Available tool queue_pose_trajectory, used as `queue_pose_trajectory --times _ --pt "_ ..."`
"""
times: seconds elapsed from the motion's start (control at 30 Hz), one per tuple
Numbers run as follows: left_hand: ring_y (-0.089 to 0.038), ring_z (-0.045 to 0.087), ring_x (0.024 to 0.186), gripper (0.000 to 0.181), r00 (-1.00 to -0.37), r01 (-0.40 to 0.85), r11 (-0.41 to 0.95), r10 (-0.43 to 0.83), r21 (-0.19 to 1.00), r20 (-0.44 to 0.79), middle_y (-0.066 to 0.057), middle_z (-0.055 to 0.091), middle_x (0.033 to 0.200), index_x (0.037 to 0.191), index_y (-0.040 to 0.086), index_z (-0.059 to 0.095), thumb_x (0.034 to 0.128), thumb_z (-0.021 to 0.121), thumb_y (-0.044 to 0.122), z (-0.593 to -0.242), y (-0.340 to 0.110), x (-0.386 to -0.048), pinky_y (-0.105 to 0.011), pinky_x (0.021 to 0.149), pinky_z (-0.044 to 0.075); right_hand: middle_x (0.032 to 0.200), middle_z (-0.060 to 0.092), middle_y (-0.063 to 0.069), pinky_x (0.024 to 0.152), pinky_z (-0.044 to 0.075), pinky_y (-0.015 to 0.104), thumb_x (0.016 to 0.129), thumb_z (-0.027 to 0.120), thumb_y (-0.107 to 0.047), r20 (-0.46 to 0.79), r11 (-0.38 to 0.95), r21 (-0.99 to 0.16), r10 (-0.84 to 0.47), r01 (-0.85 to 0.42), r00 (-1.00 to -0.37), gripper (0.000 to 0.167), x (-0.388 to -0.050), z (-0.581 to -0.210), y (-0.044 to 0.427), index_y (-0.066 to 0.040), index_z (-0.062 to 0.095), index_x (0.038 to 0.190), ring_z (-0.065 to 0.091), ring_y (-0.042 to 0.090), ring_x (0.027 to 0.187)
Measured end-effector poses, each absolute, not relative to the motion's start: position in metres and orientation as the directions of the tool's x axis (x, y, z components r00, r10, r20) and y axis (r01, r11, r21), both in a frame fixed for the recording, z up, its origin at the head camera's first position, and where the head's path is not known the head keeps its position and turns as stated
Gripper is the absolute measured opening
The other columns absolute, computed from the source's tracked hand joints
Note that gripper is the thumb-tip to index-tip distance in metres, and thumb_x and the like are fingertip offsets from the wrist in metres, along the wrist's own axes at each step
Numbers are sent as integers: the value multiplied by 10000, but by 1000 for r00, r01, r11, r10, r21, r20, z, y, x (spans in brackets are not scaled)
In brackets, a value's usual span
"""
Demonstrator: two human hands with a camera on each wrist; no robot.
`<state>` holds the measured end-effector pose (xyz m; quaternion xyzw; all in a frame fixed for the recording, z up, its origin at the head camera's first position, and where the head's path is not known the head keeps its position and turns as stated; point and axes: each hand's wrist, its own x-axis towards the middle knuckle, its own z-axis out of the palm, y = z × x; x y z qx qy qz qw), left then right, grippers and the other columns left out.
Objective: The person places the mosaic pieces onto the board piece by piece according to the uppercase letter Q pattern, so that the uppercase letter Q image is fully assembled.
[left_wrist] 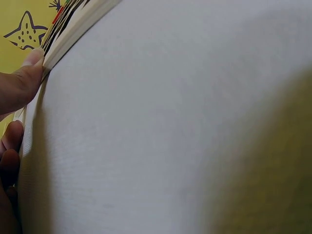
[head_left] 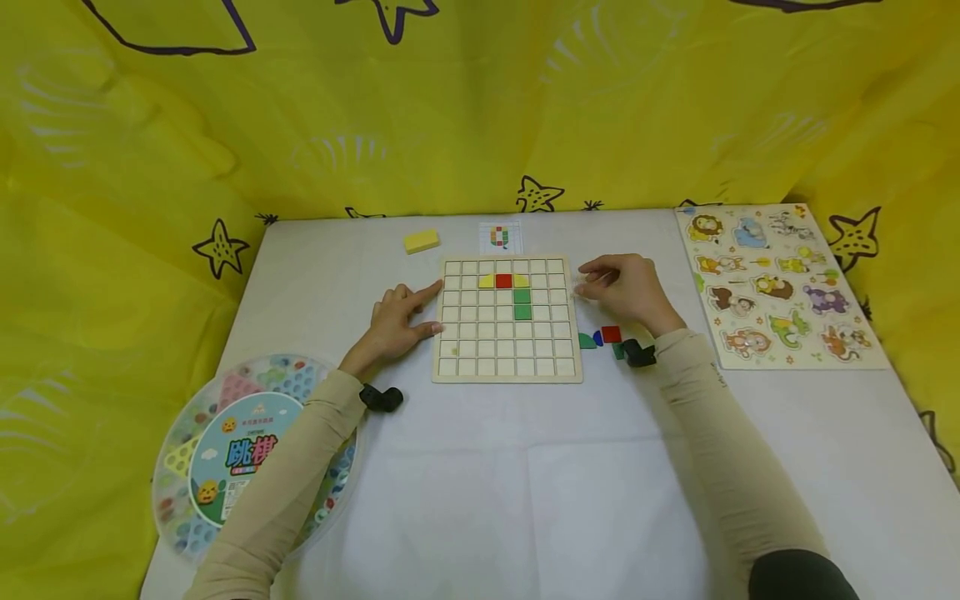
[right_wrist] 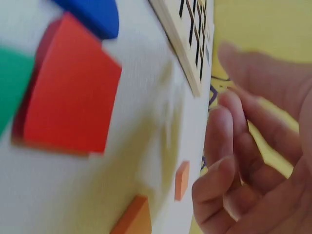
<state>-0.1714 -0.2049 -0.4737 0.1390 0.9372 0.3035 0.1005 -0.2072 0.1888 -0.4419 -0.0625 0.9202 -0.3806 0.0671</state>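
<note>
A wooden grid board (head_left: pixel 487 382) lies mid-table, bearing a red square (head_left: pixel 503 281) between yellow pieces (head_left: pixel 487 282) in an upper row, with green squares (head_left: pixel 522 311) below. My left hand (head_left: pixel 393 325) touches the board's left edge with index finger and thumb extended; its other fingers bend inward. Just right of the board hovers my right hand (head_left: pixel 626 287), fingers loosely bent, with no piece visible between them. Near that wrist lie a red piece (right_wrist: pixel 73 87), a blue piece (right_wrist: pixel 95 17), green pieces (head_left: pixel 587 341) and orange pieces (right_wrist: pixel 182 180); the orange ones are hidden in the head view.
Behind the board are a small pattern card (head_left: pixel 486 243) and a yellow block (head_left: pixel 422 242). An animal puzzle board (head_left: pixel 780 287) lies at right. A round Chinese checkers box (head_left: pixel 247 433) sits at left, partly under the left forearm. Yellow cloth (head_left: pixel 480 125) hangs behind the table.
</note>
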Motion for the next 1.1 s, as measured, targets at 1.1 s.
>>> queue_pose_trajectory --times 1.1 --pt "-274 354 930 753 -944 195 777 314 599 -100 -103 481 1024 1637 204 425 977 778 287 -474 -204 -171 -406 849 221 1255 615 262 774 462 293 1016 715 -266 -250 718 -661 63 218 -966 431 -229 -451 217 53 637 1295 560 359 1090"
